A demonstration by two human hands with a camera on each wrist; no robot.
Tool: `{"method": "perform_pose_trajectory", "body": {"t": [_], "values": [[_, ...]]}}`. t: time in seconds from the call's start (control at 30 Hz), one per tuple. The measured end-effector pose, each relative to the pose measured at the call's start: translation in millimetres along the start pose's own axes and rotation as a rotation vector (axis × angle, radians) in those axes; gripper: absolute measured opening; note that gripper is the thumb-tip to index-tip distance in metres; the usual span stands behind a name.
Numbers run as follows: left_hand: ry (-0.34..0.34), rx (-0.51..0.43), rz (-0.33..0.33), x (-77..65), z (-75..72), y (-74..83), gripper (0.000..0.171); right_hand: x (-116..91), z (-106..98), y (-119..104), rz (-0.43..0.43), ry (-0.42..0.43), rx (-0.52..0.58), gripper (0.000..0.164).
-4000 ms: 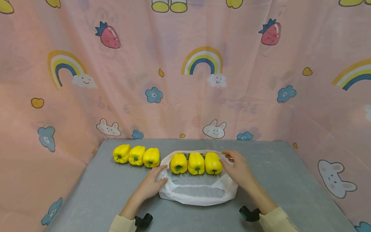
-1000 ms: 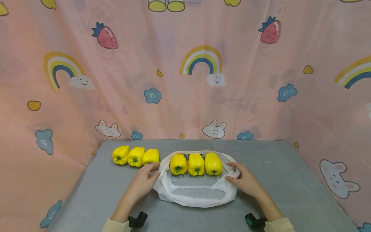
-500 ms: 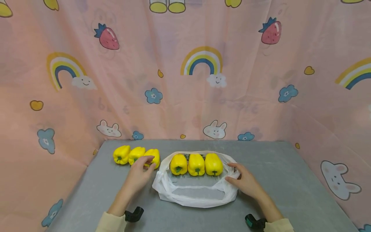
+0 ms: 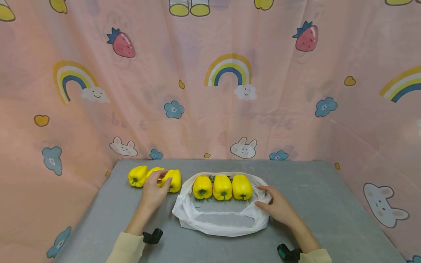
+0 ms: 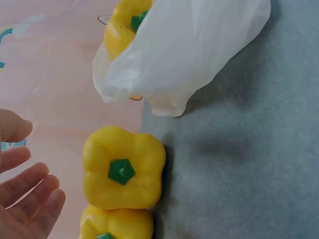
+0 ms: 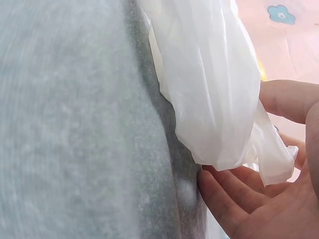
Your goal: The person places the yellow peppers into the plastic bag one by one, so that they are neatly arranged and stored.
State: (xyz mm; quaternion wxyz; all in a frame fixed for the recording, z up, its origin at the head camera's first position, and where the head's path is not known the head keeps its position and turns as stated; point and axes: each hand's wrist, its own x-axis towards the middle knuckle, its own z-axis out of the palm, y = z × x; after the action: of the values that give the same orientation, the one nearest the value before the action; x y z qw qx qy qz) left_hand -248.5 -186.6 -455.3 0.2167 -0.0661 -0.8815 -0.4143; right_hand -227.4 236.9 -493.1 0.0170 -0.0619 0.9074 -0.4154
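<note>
Three yellow bell peppers stand in a row inside the opening of a white plastic bag. To its left, on the table, three more make a row: a left pepper, a middle pepper partly hidden by my fingers, and a right pepper. My left hand is in front of that row, thumb and fingers spread apart; the left wrist view has its fingers beside the nearest pepper. My right hand holds the bag's right side, bag film lying between thumb and fingers.
The grey table backs onto a pink printed curtain, which also rises along both sides. Black wrist devices, a left one and a right one, sit at the cuffs of the pale sleeves.
My left hand has left the bag's left side and moved left to the loose peppers. My right hand shifted slightly down along the bag's right edge, then stayed there. The peppers keep their places.
</note>
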Motion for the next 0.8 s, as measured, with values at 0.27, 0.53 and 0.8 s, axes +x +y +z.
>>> {"method": "perform_pose_trajectory", "body": {"t": [0.27, 0.53, 0.8], "values": [[0.034, 0.005, -0.006, 12.0, 7.2, -10.7, 0.033, 0.2, 1.0, 0.1, -0.008, 0.005, 0.004, 0.062], [0.009, 0.059, -0.064, 15.8, 14.8, -19.3, 0.04, -0.2, 1.7, 0.8, -0.001, 0.01, -0.013, 0.062], [-0.016, 0.104, -0.041, 13.5, 20.3, -19.8, 0.044, -0.8, 1.5, -0.6, 0.003, 0.006, -0.004, 0.061]]}}
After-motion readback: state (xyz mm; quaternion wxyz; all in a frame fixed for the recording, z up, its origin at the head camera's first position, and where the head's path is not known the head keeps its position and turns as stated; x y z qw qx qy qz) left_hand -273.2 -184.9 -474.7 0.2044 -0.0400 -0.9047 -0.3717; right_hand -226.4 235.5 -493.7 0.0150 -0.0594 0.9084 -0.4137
